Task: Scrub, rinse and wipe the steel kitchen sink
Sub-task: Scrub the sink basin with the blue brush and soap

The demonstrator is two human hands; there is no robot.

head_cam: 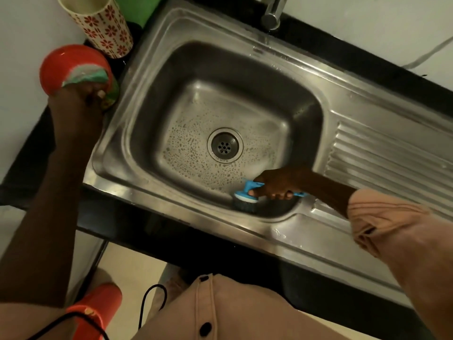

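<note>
Right hand [277, 184] grips the blue brush [247, 196], bristles down on the sink [137, 182] basin's near wall, close to its right corner. Left hand [81, 101] holds a sponge [85, 76] in a red tub [63, 67] on the counter's left edge. Basin floor beaded with suds around the drain [224, 145].

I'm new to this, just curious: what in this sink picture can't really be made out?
- Scrubber bristles, head view: dark against the basin wall, blurred.
- Tap: cut off by the top edge.
- What the left hand grips at the red container: fingers cover it.
- Green item: cut off.
</note>
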